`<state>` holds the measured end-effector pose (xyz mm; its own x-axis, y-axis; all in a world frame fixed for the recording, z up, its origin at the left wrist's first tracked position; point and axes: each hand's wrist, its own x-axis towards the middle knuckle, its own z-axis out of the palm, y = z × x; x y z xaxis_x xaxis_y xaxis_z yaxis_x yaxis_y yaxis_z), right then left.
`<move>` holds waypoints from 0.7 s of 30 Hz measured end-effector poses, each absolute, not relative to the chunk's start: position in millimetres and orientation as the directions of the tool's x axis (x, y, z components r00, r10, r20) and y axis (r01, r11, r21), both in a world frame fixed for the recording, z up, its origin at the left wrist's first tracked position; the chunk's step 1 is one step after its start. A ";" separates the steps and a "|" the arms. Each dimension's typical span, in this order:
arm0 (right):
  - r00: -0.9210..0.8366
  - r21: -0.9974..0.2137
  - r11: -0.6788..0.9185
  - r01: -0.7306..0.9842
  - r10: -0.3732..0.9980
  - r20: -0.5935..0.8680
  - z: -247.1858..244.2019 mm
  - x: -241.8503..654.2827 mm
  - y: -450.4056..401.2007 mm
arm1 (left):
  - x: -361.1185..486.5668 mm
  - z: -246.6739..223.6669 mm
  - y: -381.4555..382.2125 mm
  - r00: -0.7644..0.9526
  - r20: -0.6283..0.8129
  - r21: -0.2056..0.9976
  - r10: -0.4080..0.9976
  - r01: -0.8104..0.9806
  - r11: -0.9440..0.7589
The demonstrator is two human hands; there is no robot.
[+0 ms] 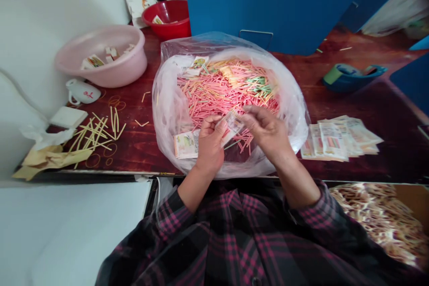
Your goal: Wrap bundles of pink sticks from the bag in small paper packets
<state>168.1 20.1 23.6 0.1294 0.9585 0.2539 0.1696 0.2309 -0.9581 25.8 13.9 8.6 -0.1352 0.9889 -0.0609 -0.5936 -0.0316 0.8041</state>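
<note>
The left hand held a small packet between its thumb and fingers, and the packet stuck out to that hand's right. The right hand was bent by the packet's far end, but I could not tell if it pinched it. Under them were pink sticks in a clear bag on the surface.

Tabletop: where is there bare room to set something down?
Bare: the tabletop right of the fanned packets, and between them and the blue basket; a smaller front patch between the yellow sticks and plastic bag. Crowded: inside the bag, heaped with pink sticks.
</note>
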 end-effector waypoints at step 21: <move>0.019 -0.964 0.258 -0.065 0.966 0.258 41.6 162.8 4.3 | 3.1 25.0 8.0 0.103 0.099 0.988 0.990 -0.125 -0.086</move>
